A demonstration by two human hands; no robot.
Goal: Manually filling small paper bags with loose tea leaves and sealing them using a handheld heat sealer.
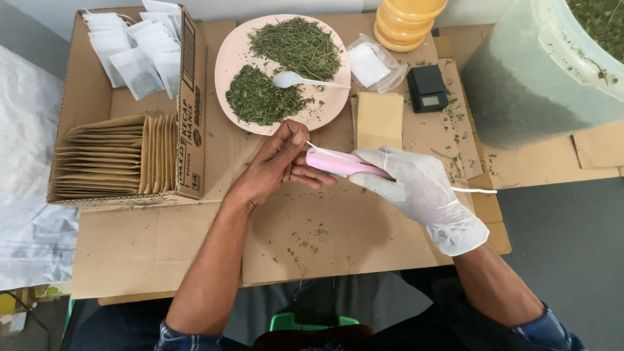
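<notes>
Pink sealer (341,162) over cardboard (338,234) (herb-strewn)

A desk (162,250) covered in flattened cardboard carried a box (190,104) at its left edge, a pink plate (229,55) at the far middle, and a scale (427,88), brown envelopes (379,118), yellow lids (406,23) and a tub (520,84) toward the right.

Bare cardboard (338,227) below; plate (227,58) (heaped) ahead
</notes>
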